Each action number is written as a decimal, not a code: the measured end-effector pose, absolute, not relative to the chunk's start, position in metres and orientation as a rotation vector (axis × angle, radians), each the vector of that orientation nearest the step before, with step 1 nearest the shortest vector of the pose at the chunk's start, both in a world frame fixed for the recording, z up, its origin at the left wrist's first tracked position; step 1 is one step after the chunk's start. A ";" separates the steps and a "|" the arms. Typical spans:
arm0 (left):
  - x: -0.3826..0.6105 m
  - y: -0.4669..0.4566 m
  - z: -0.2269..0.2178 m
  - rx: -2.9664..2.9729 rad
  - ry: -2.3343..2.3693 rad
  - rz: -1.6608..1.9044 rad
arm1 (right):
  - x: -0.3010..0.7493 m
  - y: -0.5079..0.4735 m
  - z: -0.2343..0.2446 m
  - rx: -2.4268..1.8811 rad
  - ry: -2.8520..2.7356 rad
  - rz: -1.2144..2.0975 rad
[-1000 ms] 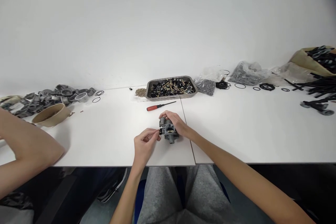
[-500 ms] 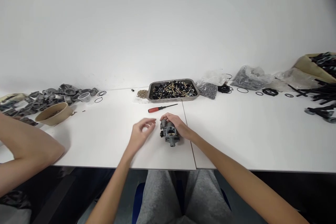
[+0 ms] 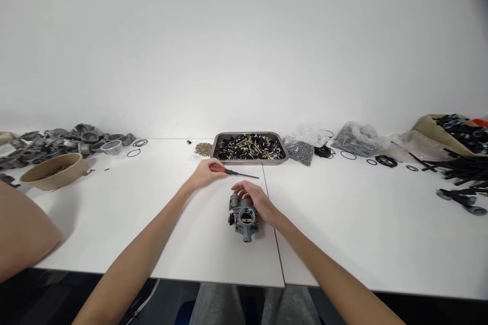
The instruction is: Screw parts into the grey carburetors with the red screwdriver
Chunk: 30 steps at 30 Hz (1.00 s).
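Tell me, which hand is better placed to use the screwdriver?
Probably the left hand: it holds the screwdriver by its red handle, while the right hand is on the gray metal part.

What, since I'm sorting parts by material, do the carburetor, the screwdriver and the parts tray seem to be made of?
Carburetor: likely cast metal, dull grey, judging by its matte, molded-looking body.
Screwdriver: red handle, probably plastic or rubber from its even color; the slim dark shaft looks like metal.
Parts tray: probably steel, given its thin, grey, lightly shiny rim.
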<state>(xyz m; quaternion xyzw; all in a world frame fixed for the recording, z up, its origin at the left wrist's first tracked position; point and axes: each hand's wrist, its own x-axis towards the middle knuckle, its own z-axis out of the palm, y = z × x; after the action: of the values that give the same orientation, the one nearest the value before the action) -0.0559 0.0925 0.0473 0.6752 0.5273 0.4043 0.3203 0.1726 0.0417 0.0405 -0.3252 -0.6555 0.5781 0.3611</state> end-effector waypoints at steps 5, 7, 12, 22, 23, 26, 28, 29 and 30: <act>-0.120 0.103 0.062 1.000 1.097 1.765 | 0.176 0.040 0.047 -0.909 -1.742 1.417; -0.142 0.109 0.059 0.866 1.047 1.913 | 0.181 0.041 0.053 -0.966 -1.778 1.356; -0.171 0.119 0.039 0.619 1.056 2.107 | 0.192 0.074 0.081 -1.074 -1.995 1.089; -0.192 0.126 0.015 0.340 1.205 2.211 | 0.116 0.216 0.124 -1.324 -2.446 0.428; -0.192 0.127 0.014 0.344 1.217 2.211 | 0.104 0.224 0.122 -1.346 -2.497 0.394; -0.191 0.129 0.013 0.382 1.245 2.211 | 0.069 0.242 0.112 -1.401 -2.627 0.297; -0.190 0.131 0.012 0.410 1.259 2.207 | 0.049 0.250 0.104 -1.448 -2.694 0.229; -0.189 0.131 0.011 0.421 1.265 2.204 | 0.041 0.254 0.099 -1.476 -2.723 0.195; -0.189 0.132 0.011 0.428 1.270 2.201 | 0.034 0.256 0.096 -1.507 -2.746 0.161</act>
<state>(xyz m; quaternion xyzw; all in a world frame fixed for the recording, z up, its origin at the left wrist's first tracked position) -0.1893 0.1316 0.0106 0.1593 0.4733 0.8204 0.2786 0.0344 0.2564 0.0956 -0.4805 -0.8755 0.0512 0.0025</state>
